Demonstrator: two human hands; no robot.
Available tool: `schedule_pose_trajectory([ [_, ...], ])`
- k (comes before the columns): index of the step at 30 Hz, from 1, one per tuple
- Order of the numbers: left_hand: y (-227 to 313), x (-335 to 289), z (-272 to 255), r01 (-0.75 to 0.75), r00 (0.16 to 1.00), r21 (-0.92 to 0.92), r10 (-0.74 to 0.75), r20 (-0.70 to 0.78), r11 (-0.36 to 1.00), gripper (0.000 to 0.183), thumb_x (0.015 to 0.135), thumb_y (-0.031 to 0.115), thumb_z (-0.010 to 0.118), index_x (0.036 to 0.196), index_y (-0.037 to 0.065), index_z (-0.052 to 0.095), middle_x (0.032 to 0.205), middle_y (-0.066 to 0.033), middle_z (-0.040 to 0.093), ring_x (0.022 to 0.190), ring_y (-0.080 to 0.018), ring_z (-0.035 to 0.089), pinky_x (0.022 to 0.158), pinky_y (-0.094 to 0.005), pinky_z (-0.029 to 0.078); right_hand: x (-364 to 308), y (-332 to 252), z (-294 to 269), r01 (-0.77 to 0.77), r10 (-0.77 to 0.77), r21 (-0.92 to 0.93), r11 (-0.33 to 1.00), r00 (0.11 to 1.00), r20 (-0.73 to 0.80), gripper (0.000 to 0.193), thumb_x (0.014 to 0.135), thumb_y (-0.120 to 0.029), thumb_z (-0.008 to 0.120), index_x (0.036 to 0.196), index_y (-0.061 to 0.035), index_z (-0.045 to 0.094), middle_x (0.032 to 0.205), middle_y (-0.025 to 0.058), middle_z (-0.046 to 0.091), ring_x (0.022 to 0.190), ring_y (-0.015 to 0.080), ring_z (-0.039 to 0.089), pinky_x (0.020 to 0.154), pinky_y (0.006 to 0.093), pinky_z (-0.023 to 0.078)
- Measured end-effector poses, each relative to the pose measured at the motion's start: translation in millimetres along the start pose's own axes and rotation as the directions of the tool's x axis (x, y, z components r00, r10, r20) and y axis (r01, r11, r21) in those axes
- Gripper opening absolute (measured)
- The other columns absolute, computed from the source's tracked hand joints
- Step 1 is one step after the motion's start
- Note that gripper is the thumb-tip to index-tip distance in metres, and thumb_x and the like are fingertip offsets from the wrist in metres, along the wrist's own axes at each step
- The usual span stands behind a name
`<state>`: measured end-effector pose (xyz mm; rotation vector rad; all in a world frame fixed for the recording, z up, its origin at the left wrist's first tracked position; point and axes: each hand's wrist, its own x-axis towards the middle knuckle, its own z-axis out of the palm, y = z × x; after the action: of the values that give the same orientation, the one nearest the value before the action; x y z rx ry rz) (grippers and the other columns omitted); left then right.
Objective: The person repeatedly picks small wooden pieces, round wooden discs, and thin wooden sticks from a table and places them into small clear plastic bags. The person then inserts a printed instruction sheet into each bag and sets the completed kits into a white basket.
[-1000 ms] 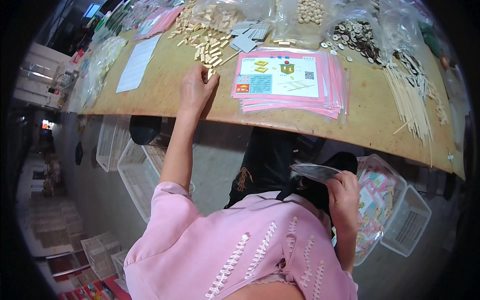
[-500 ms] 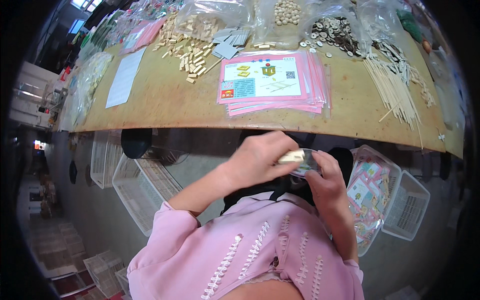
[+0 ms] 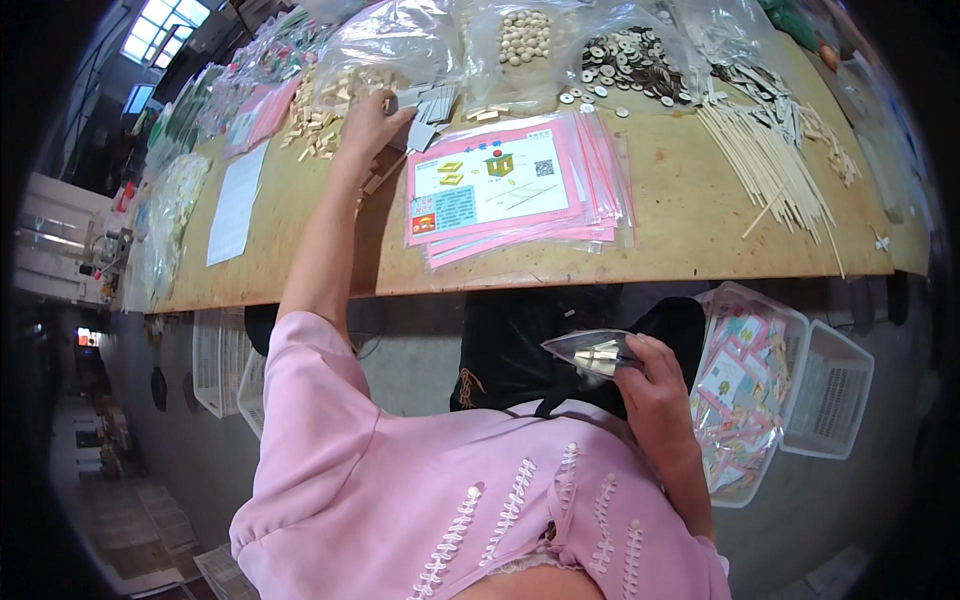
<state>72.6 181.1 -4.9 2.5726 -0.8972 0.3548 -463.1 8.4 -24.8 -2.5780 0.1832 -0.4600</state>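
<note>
My left hand [image 3: 372, 125] is stretched out over the table, at the border between a heap of small pale wooden blocks [image 3: 312, 132] and a pile of thin grey cards [image 3: 434, 103]. Its thumb and forefinger are apart beside the cards, and I see nothing held between them; the other fingers are partly hidden. Over my lap, my right hand [image 3: 655, 380] grips the edge of a clear plastic bag [image 3: 565, 345]. Several pale wooden blocks [image 3: 600, 357] show inside the bag's mouth.
A stack of pink-edged printed packets [image 3: 490, 190] lies mid-table. Behind are bags of wooden beads [image 3: 525, 40] and round discs [image 3: 625, 65]. Thin sticks [image 3: 770, 165] lie right, a white paper sheet [image 3: 237, 208] left. A white basket [image 3: 797, 350] of filled packets stands below right.
My left hand has gone from the bag over my lap, where it held wooden blocks, up to the table. Blocks now show in the bag, still in my right hand. The view has shifted.
</note>
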Motion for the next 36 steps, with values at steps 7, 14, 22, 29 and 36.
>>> schedule_pose_trajectory([
  [7, -2, 17, -8, 0.051, 0.978, -0.075, -0.034, 0.206, 0.996, 0.060, 0.081, 0.041, 0.083, 0.123, 0.002, 0.066, 0.107, -0.0142, 0.073, 0.094, -0.0218, 0.070, 0.081, -0.0347, 0.054, 1, 4, 5, -0.042, 0.042, -0.022, 0.999, 0.999, -0.007, 0.009, 0.079, 0.002, 0.065, 0.087, 0.0026, 0.068, 0.121, 0.0195, 0.064, 0.120, 0.0355, 0.060, 0.103, 0.0444, 0.048],
  [14, 2, 15, -11, 0.125, 0.981, -0.289, -0.074, 0.181, 0.949, 0.066, 0.073, 0.030, 0.091, 0.126, 0.002, 0.062, 0.104, -0.0163, 0.072, 0.093, -0.0230, 0.069, 0.081, -0.0350, 0.054, 4, 5, 9, -0.039, 0.040, -0.040, 0.998, 0.999, 0.019, 0.009, 0.079, 0.002, 0.064, 0.087, 0.0027, 0.068, 0.120, 0.0195, 0.065, 0.120, 0.0357, 0.060, 0.104, 0.0450, 0.048],
  [22, -14, 38, -7, 0.194, 0.934, -0.273, -0.092, 0.344, 0.942, 0.059, 0.073, 0.028, 0.091, 0.119, 0.002, 0.063, 0.096, -0.0114, 0.069, 0.087, -0.0212, 0.066, 0.075, -0.0333, 0.053, 7, 2, 12, -0.016, 0.018, -0.044, 0.999, 0.999, 0.030, 0.013, 0.077, 0.002, 0.065, 0.089, 0.0015, 0.069, 0.120, 0.0183, 0.065, 0.120, 0.0347, 0.060, 0.104, 0.0447, 0.048],
  [29, -3, 24, -3, -0.016, 0.998, -0.084, 0.021, 0.059, 0.996, 0.054, 0.075, 0.021, 0.087, 0.122, 0.005, 0.065, 0.101, -0.0119, 0.071, 0.091, -0.0199, 0.067, 0.077, -0.0330, 0.053, 5, 2, 11, -0.002, 0.004, -0.048, 0.999, 0.999, 0.032, 0.012, 0.077, 0.002, 0.064, 0.089, 0.0013, 0.068, 0.120, 0.0171, 0.064, 0.119, 0.0343, 0.060, 0.104, 0.0443, 0.047],
  [36, 4, -17, -21, 0.049, 0.998, -0.695, -0.018, 0.052, 0.717, 0.029, 0.089, 0.011, 0.076, 0.115, 0.002, 0.069, 0.097, -0.0069, 0.075, 0.086, -0.0133, 0.069, 0.079, -0.0280, 0.054, 8, 3, 4, -0.009, 0.009, 0.010, 1.000, 0.999, -0.046, 0.008, 0.079, 0.001, 0.068, 0.087, 0.0002, 0.066, 0.120, 0.0169, 0.064, 0.116, 0.0353, 0.061, 0.101, 0.0436, 0.050],
])
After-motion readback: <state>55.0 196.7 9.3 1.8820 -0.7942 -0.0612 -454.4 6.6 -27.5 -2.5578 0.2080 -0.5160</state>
